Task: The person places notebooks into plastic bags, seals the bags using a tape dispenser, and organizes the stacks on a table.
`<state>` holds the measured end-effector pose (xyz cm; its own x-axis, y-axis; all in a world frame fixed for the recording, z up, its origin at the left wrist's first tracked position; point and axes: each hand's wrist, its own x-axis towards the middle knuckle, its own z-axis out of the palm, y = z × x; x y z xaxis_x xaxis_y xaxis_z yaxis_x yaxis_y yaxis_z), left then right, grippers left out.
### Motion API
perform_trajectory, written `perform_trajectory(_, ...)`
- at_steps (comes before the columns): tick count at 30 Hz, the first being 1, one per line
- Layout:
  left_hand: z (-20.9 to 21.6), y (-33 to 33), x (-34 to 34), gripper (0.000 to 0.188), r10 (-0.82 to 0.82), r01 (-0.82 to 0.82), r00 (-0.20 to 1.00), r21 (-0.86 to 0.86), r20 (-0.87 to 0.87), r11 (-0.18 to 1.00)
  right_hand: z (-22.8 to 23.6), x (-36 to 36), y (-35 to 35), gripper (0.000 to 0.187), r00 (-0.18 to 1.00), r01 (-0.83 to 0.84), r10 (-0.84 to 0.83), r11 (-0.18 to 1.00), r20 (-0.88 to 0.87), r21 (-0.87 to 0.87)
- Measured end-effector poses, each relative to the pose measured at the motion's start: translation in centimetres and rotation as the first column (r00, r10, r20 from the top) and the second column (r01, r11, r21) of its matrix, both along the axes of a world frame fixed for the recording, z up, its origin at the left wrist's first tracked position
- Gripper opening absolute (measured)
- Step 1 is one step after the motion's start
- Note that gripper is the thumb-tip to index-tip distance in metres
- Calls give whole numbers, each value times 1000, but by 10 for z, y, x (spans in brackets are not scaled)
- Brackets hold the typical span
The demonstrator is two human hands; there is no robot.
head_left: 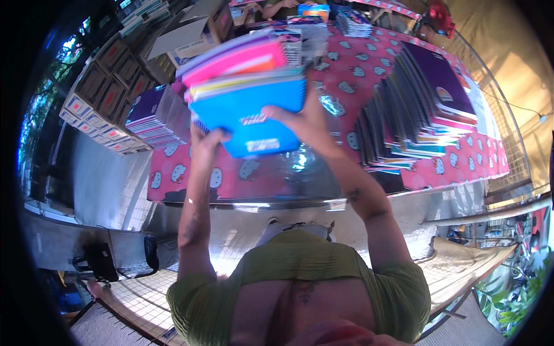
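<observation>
Both my hands hold up a thick stack of spiral notebooks (pixel 248 92) above the table. The nearest cover is bright blue, with pink, orange and yellow covers behind it. My left hand (pixel 205 144) grips the stack's lower left corner. My right hand (pixel 303 118) clasps its lower right edge, thumb on the blue cover. The stack hides part of the table behind it.
The table (pixel 369 69) has a pink cartoon-cat cloth under clear plastic. A fanned pile of dark spiral notebooks (pixel 415 115) lies at the right, another purple-topped pile (pixel 153 118) at the left. Cardboard boxes (pixel 109 92) stack up at the far left. Another person's arms (pixel 283 7) show at the far edge.
</observation>
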<state>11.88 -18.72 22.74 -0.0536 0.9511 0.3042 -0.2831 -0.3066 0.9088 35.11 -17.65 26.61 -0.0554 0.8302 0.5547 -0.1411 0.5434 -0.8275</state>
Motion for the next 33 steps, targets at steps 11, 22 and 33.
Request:
perform_trajectory(11,-217,-38,-240,72,88,-142,978,-298,-190,944,-220,-228,46,97,930,-356,364,926,44,-129)
perform_trajectory(22,-172,-35,-221,90,84,-99,993,-220,-79,970,-211,-235,49,113,880,-471,444,861,-168,-193)
perform_trajectory(33,-196,-25,-238,95,16,-65,983,-267,-184,962,-210,-244,38,88,920,-391,391,902,-36,-185)
